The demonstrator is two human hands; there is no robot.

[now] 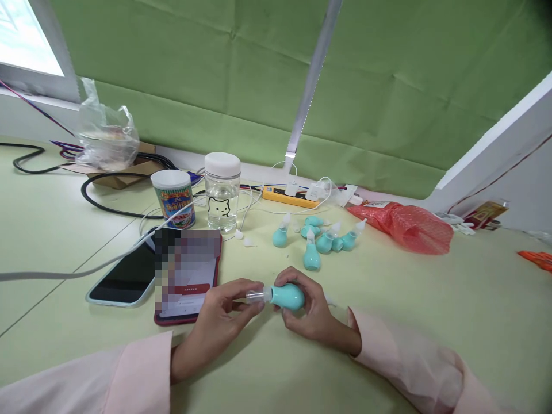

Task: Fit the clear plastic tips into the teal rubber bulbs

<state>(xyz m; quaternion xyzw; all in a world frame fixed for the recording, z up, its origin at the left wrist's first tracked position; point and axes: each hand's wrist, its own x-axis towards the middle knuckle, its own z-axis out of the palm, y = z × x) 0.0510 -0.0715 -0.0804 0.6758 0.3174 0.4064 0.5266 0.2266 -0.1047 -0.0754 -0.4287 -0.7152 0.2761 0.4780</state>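
Observation:
A teal nasal aspirator bulb (288, 296) lies sideways between my hands, over the near part of the table. My right hand (313, 310) is closed around the bulb. At its left end sits a clear plastic nozzle part (257, 295), pinched by the thumb and fingers of my left hand (228, 307). The nozzle part meets the bulb's neck; I cannot tell how firmly it is seated. Beyond my hands stand and lie several more teal aspirators (311, 259) with translucent tips. A small white tip (248, 242) rests to their left.
Two phones, one dark (123, 276) and one red-cased (185, 316), lie left of my hands. Behind them are a printed canister (176, 201) and a water bottle (222, 201). A power strip (288, 198), red bubble wrap (414, 227) and a plastic bag (107, 141) line the back.

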